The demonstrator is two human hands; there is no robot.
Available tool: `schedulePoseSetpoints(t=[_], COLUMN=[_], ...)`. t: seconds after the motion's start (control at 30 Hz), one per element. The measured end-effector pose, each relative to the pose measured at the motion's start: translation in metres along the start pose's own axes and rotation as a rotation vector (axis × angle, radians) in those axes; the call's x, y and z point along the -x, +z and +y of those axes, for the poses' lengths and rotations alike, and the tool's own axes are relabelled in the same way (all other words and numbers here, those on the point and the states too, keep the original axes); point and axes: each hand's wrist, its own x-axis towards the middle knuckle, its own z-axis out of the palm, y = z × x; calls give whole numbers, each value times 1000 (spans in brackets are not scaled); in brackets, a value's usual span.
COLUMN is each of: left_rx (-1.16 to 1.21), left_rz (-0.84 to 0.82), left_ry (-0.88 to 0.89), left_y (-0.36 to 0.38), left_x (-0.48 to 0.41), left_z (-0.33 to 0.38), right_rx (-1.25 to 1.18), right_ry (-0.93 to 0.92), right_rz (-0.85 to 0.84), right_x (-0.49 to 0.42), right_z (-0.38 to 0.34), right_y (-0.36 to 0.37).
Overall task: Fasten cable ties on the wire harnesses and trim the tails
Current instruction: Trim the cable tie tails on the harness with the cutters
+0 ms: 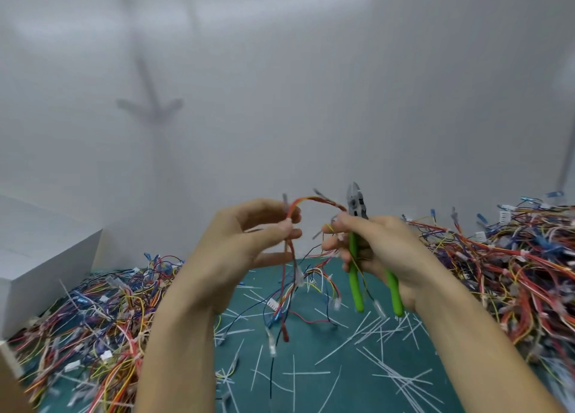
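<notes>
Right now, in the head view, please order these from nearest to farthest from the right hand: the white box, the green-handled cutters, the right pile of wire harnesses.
1. The green-handled cutters: gripped in the right hand.
2. The right pile of wire harnesses: close beside it, rightward.
3. The white box: at the far left.

a plain white wall [311, 86] fills the upper half, smooth and evenly lit, with soft pale patches of light near its top. a blurred grey shadow [149, 104] shaped like a downward arrow lies on it at left. a white box [40, 257] stands by the wall at the left end of the dark teal counter [311, 349]. a blurred brown edge [7, 394] shows in the lower left corner.
</notes>
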Motion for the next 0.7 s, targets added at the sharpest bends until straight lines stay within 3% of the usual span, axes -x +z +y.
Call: schedulePoseSetpoints(t=[0.23,0.33,0.4,0.5,0.6,0.7], left_rx=[-317,-318,-169,233,662,800], left_rz=[-206,-151,-17,92,125,220], left_ry=[-5,-118,-243,-381,-400,-352], left_y=[20,18,18,22,19,9], left_x=[-7,-12,-16,-22,-27,-29], left_z=[-10,-20,-28,-36,-34,-31], right_rx=[-75,-46,-4,258,585,811], right_ry=[-61,-133,-190,-336,-361,-291], right_rz=[88,72,-24,-303,-575,-672], right_x=[4,10,17,33,42,42], right_z=[-3,-7,-14,-25,-31,-30], right_y=[11,10,9,6,7,12])
